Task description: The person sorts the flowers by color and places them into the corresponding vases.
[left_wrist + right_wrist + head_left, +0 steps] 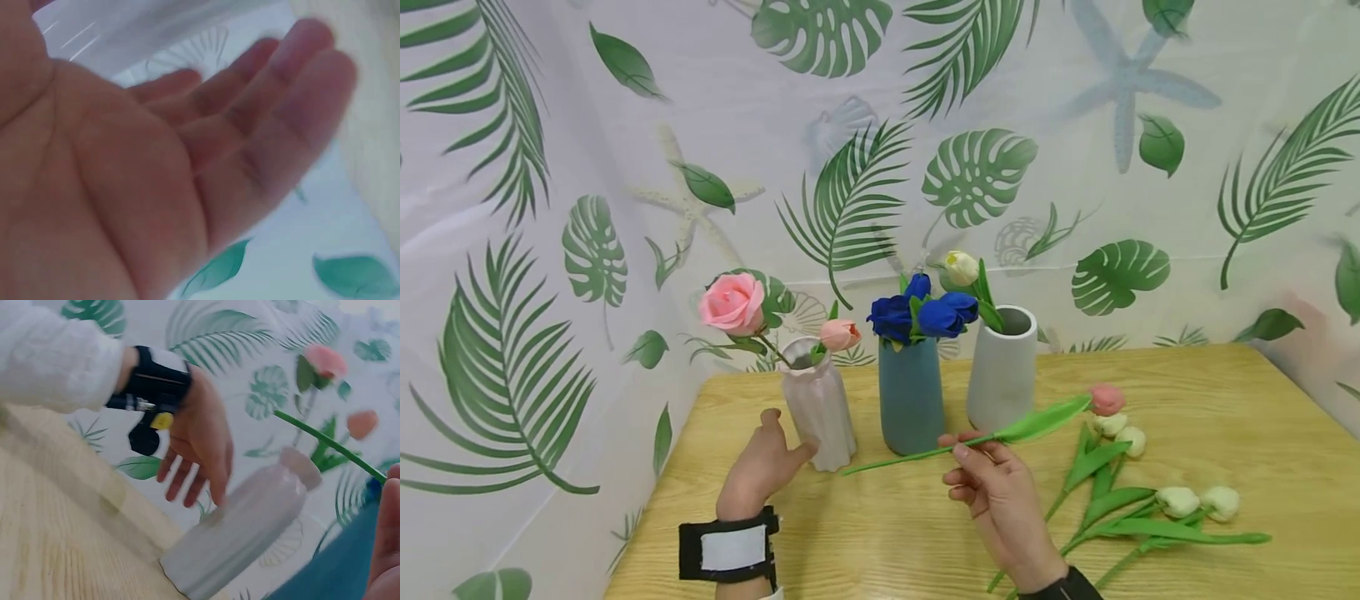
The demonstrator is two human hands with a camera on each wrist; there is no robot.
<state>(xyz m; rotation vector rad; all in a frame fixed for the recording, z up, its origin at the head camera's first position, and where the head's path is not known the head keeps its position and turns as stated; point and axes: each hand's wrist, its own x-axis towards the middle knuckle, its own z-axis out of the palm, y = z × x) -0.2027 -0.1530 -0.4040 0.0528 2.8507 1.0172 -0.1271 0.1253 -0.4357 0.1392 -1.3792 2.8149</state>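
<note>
My right hand (1003, 504) pinches the green stem of a pink tulip (1107, 400) between thumb and fingers. The tulip lies nearly level, bloom to the right, its bare stem end (300, 425) pointing toward the pinkish-white fluted vase (820, 417). My left hand (767, 467) is beside that vase, thumb close to its side; whether it touches cannot be told. In the left wrist view, the left hand's fingers (300, 106) are spread loosely with nothing in them. The fluted vase holds a pink rose (733, 305) and a peach-pink tulip (839, 334).
A teal vase (912, 400) with several blue flowers (942, 317) stands in the middle. Right of it is a white vase (1002, 375) with one white tulip (961, 267). Several white tulips (1177, 502) lie on the wooden table (1285, 450) at the right. Leaf-printed cloth hangs behind.
</note>
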